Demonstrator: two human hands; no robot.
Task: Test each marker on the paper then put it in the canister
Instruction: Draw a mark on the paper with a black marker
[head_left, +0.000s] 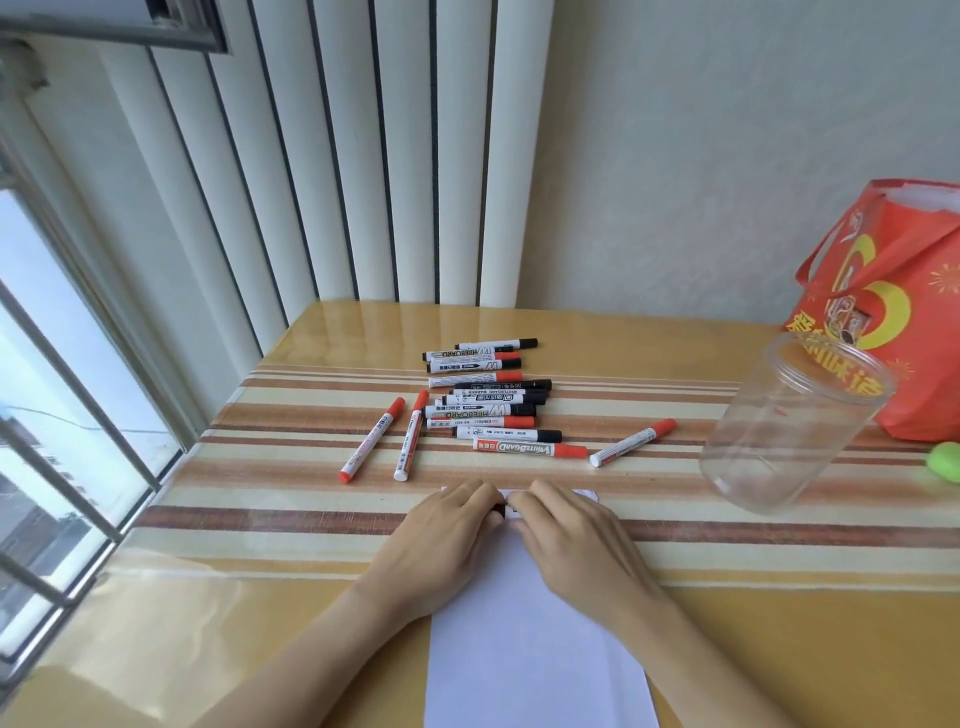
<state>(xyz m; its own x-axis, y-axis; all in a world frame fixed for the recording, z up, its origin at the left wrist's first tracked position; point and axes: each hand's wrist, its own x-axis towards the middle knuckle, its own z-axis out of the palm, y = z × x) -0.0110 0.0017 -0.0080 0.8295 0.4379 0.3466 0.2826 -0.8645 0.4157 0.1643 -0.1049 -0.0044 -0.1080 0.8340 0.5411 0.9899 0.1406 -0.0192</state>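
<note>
Both my hands meet over the far end of a white sheet of paper (524, 654). My left hand (447, 530) and my right hand (571, 530) each grip one black-capped marker (500, 510), mostly hidden between the fingers; only a dark bit and a sliver of white barrel show. Beyond them lies a pile of several whiteboard markers (488, 402) with red and black caps. Two red-capped ones (371, 439) lie apart on the left, another red-capped marker (631, 442) on the right. A clear plastic canister (779, 431) stands open and looks empty at the right.
An orange-red gift bag (893, 291) stands behind the canister. A green object (948, 462) lies at the right edge. The table (270, 519) carries a striped cloth under glass, with a window on the left and vertical blinds behind.
</note>
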